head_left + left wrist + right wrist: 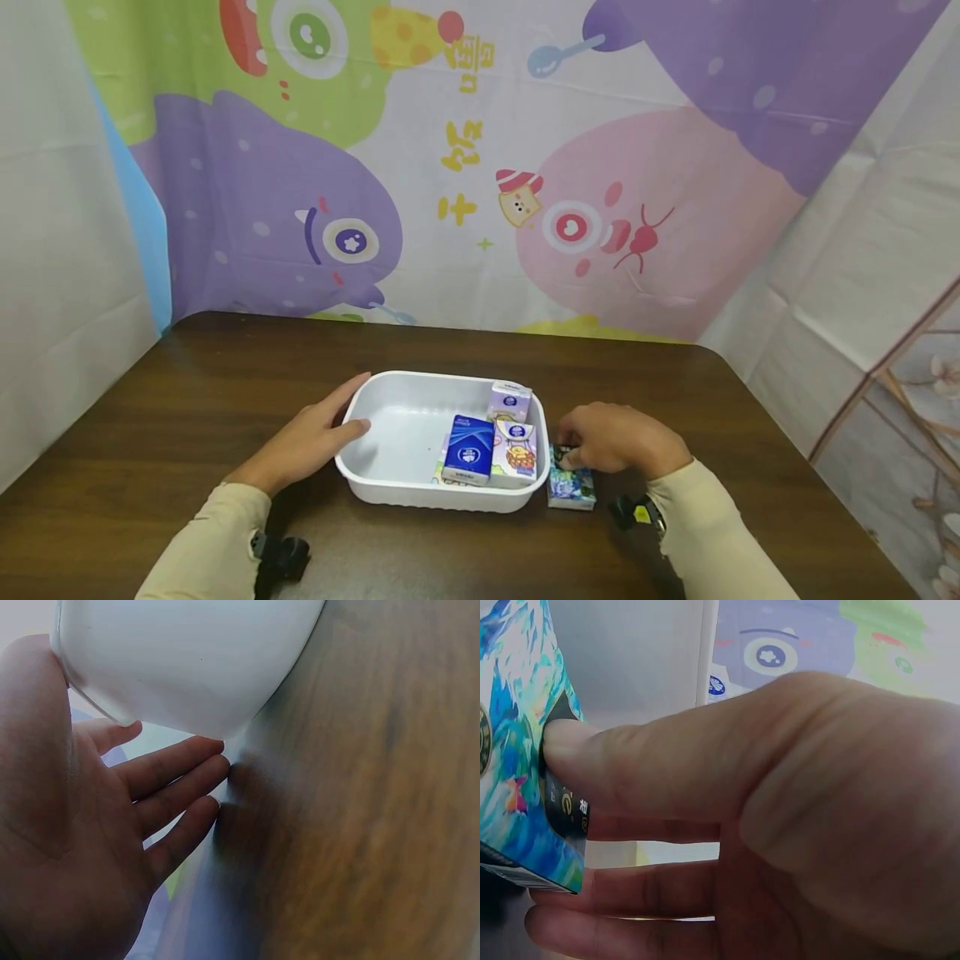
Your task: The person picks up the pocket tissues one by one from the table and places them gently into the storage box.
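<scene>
A white plastic tray point(397, 437) stands on the table. My left hand point(315, 437) holds its left end, thumb over the rim and fingers along the outside, spread in the left wrist view. To the tray's right, my right hand point(626, 437) pinches a blue-green tissue pack point(572, 493). The right wrist view shows the thumb pressing on the patterned pack point(521, 750), with fingers on its other side. Inside the tray's right part lie a dark blue tissue pack point(470, 450), a white cartoon pack point(517, 454) and a lilac pack point(510, 404). Another pack is partly hidden under the blue one.
The brown wooden table point(420, 558) reaches back to a cartoon-printed cloth point(457, 250). Pale cloth point(67, 250) hangs at the left and a flower-patterned one point(922, 392) at the right. A small black camera point(283, 558) is strapped to the left wrist.
</scene>
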`<state>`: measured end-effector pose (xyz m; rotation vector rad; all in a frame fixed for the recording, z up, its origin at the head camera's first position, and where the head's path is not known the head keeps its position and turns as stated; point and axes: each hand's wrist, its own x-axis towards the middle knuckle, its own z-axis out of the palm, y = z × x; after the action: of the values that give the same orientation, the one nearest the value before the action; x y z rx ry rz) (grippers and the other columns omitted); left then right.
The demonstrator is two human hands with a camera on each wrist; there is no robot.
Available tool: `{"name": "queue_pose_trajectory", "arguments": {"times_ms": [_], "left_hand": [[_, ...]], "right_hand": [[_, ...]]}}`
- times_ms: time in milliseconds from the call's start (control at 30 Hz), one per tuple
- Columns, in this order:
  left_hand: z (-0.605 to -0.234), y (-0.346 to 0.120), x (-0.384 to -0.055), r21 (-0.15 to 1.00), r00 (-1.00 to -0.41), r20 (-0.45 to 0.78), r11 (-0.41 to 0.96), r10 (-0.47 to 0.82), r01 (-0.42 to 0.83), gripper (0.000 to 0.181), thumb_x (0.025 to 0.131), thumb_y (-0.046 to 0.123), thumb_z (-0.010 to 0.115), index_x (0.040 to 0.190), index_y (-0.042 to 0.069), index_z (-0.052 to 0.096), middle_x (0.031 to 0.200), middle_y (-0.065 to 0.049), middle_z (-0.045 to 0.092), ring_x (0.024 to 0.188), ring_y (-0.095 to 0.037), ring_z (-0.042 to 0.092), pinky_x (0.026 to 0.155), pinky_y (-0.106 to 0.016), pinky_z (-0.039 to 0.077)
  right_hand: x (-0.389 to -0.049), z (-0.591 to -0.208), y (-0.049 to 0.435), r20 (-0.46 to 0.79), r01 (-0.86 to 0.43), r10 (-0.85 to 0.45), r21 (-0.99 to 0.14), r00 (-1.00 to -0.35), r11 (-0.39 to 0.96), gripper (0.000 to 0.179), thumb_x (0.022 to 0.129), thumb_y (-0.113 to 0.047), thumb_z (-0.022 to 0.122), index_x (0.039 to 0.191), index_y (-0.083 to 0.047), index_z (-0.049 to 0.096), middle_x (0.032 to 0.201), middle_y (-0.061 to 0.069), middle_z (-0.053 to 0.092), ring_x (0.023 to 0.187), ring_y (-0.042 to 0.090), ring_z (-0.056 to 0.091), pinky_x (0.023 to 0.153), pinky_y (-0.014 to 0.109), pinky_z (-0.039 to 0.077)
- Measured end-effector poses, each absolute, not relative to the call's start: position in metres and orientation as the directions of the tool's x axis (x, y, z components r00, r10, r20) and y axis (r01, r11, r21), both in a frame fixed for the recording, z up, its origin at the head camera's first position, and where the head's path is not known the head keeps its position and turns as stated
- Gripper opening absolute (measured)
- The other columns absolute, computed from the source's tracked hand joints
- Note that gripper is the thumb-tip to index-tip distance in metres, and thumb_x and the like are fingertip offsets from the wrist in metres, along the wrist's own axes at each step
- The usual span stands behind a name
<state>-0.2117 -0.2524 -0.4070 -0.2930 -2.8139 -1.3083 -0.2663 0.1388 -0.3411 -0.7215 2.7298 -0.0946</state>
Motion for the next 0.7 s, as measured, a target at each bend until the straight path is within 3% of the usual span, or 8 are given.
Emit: {"name": "queue_pose_trajectory", "arguments": {"times_ms": [700], "left_hand": [[-0.405,-0.252,-0.211,0.756,-0.982,0.098,0.629,0.163,0.181,0.069,0.100,0.035,0.059,0.159,0.017,0.029,0.153,-0.020,0.042,0.133,-0.041,0.046,0.102,-0.062,0.038]], "right_hand": [[-0.265,-0.345,0.128,-0.289,-0.408,-0.422,-0.110,-0.859,0.906,0.035,0.088,-0.050,0.072,0.106,-0.021,0.074,0.082,-0.009,0.062,0.075,0.015,0.057,0.075,0.042,0.053]]}}
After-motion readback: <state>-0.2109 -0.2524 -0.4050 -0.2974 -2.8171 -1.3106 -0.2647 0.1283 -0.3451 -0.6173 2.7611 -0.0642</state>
